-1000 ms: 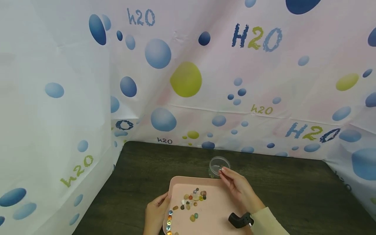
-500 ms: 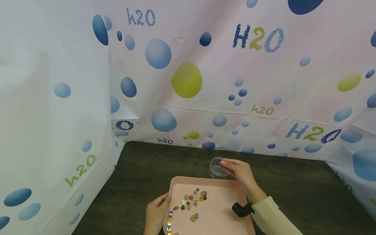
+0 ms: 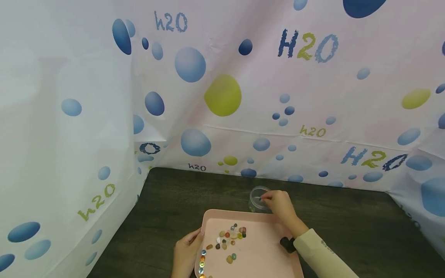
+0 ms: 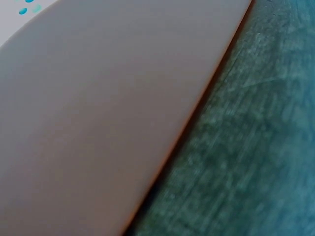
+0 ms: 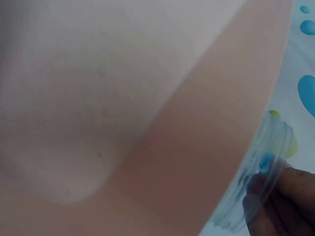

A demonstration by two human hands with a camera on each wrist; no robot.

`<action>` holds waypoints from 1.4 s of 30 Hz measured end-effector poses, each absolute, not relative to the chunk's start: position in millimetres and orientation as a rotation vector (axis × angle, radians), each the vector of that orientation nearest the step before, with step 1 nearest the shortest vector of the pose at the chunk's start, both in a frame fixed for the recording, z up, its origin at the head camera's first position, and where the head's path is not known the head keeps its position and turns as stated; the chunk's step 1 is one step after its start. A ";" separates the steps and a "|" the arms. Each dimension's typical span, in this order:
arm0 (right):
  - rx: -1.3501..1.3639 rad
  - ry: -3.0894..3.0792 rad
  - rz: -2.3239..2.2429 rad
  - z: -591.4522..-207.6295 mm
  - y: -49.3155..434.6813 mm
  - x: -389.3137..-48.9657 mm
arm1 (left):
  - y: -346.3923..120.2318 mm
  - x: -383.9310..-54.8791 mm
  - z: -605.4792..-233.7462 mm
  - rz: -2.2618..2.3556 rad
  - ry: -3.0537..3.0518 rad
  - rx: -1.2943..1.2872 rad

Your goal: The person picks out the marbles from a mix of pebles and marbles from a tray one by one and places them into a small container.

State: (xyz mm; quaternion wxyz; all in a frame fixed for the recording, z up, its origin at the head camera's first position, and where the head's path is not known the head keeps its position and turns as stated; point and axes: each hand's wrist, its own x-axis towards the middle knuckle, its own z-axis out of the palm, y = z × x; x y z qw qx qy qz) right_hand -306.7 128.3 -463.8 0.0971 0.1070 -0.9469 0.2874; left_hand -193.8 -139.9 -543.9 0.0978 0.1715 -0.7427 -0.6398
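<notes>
My left hand (image 3: 186, 251) holds the left rim of a pink tray (image 3: 262, 247), its thumb over the edge. Above the mouth of a clear round jar (image 3: 255, 205), behind the tray, my right hand (image 3: 282, 207) pinches a small dark stone or bead (image 3: 260, 199) in its fingertips. The right wrist view shows those fingers (image 5: 298, 184) at the jar's ridged rim (image 5: 278, 132), near a blue spot whose nature I cannot tell. Several polished stones (image 3: 233, 234) lie loose in the tray. Glass marbles (image 3: 202, 264) line its left side.
A dark wooden table (image 3: 174, 200) lies under everything. Behind and at the sides hangs a white sheet (image 3: 222, 131) printed with blue and green drops. A black wrist camera (image 3: 287, 244) sits at my right sleeve, over the tray.
My right hand shifts up and to the right at the jar, then its fingertips dip to the jar's mouth. The left hand stays at the tray rim.
</notes>
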 end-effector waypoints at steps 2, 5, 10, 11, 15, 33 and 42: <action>0.331 -2.791 0.834 -465.2 127.3 -305.8 | -139.2 -193.9 -543.4 -1.883 -2.200 0.504; 0.353 -2.776 0.846 -465.8 126.5 -304.6 | -138.8 -194.1 -542.9 -1.883 -2.193 0.508; 0.337 -2.779 0.854 -466.4 125.9 -303.1 | -138.3 -194.6 -543.3 -1.906 -2.183 0.512; 0.326 -2.776 0.857 -466.9 125.8 -303.1 | -138.2 -194.9 -543.6 -1.910 -2.183 0.510; 0.292 -2.753 0.893 -466.7 124.5 -303.3 | -138.5 -195.3 -544.9 -1.912 -2.187 0.506; 0.342 -2.769 1.574 -467.6 70.5 -265.1 | -140.0 -195.9 -544.6 -1.841 -2.229 0.501; 0.567 -2.846 1.876 -492.7 43.5 -251.2 | -140.3 -196.7 -548.5 -1.857 -2.213 0.480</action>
